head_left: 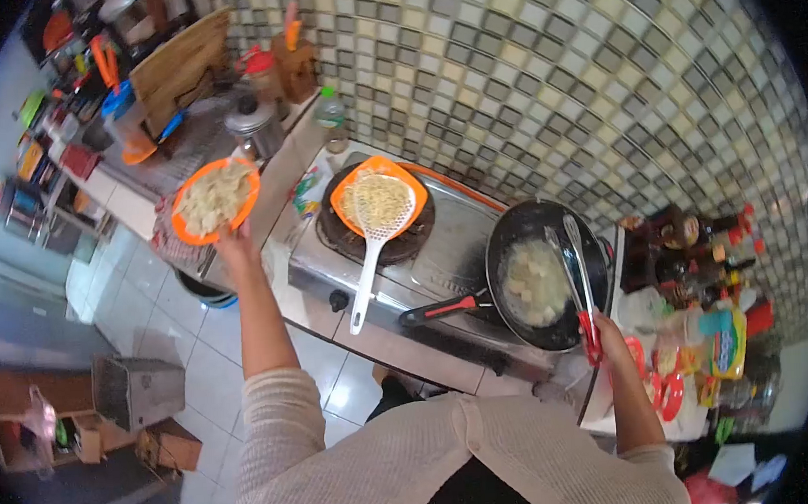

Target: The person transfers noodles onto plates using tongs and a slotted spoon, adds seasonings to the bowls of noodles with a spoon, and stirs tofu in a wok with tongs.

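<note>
My left hand (pixel 236 239) grips the near rim of an orange plate (pixel 253 199) piled with pale food pieces (pixel 214 199), held over the counter's left part. At the right, my right hand (pixel 607 339) is closed round the red handle of metal tongs (pixel 582 277). The tongs' tips reach into a black frying pan (pixel 496 236), where pale pieces (pixel 535 285) lie in bubbling liquid. Between my hands, an orange bowl (pixel 341 198) of yellowish food stands on the left burner, with a white slotted spoon (pixel 369 278) resting across it.
The stove (pixel 450 239) stands against a tiled wall. A green-capped bottle (pixel 330 117), a metal pot (pixel 255 129), a blue-lidded jug (pixel 128 121) and a wooden board (pixel 180 66) are at the back left. Dark bottles (pixel 679 233) and a yellow packet (pixel 727 344) crowd the right.
</note>
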`<state>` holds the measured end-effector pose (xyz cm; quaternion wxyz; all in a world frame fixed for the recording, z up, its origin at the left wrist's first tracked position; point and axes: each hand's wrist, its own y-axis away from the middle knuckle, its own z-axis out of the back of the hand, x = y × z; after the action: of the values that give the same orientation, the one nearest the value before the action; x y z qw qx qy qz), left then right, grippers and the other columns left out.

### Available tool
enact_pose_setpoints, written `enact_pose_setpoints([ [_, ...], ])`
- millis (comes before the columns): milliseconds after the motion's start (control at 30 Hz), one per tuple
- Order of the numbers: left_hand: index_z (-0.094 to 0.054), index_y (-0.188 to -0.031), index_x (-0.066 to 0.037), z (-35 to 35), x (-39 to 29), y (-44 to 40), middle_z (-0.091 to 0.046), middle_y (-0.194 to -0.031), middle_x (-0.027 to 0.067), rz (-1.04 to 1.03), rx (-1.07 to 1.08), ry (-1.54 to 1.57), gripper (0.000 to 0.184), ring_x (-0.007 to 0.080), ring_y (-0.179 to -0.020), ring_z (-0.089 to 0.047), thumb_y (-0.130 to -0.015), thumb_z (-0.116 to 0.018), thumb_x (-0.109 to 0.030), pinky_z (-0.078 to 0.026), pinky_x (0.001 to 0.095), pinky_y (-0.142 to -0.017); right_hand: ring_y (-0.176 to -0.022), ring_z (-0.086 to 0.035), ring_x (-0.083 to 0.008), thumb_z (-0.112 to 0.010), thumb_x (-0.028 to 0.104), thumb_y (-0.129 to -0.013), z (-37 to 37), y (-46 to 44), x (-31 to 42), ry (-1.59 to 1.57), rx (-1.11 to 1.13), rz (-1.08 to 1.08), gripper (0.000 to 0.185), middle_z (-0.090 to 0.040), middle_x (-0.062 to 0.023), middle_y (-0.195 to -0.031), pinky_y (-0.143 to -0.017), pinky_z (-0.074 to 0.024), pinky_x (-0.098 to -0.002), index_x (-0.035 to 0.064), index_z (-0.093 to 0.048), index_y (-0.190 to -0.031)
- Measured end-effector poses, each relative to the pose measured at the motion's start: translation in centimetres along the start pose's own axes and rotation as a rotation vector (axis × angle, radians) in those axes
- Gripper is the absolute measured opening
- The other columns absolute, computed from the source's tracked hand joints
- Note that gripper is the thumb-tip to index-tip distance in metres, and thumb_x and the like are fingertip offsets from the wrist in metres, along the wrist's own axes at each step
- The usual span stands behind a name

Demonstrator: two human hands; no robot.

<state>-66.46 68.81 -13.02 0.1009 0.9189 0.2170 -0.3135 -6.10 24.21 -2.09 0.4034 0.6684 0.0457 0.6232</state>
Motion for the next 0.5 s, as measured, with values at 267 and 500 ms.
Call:
enact_pose_setpoints([
  [267, -0.041, -0.131, 0.003, 3.3, -3.2, 5.7, -0.051, -0.129, 0.0182, 0.006, -0.013, -0.167, 0.044, 0.0306, -0.117, -0.055, -0.089, -0.052, -0.003, -0.052, 0.0443, -0.097, -0.057, -0.059, -0.0122, -0.053, 0.037, -0.097, 2.9, 1.2, -0.9, 0.116, -0.040, 0.072, 0.030, -0.063, -0.0052, -0.076, -0.049, -0.0469, -0.0271, 0.0076, -0.059, -0.102],
  [500, -0.045, -0.124, 0.009, 1.3, -8.9, 13.2, -0.058, -0.121, 0.0195, 0.013, 0.067, -0.151, 0.039, 0.0297, -0.107, -0.062, -0.089, -0.051, -0.005, -0.059, 0.0370, -0.087, -0.078, -0.066, -0.0298, -0.070, 0.031, -0.084, 3.7, 3.7, 1.1, 1.182, -0.397, 0.480, 0.034, -0.067, -0.0165, -0.089, -0.070, -0.0507, -0.0384, 0.0029, -0.067, -0.103],
])
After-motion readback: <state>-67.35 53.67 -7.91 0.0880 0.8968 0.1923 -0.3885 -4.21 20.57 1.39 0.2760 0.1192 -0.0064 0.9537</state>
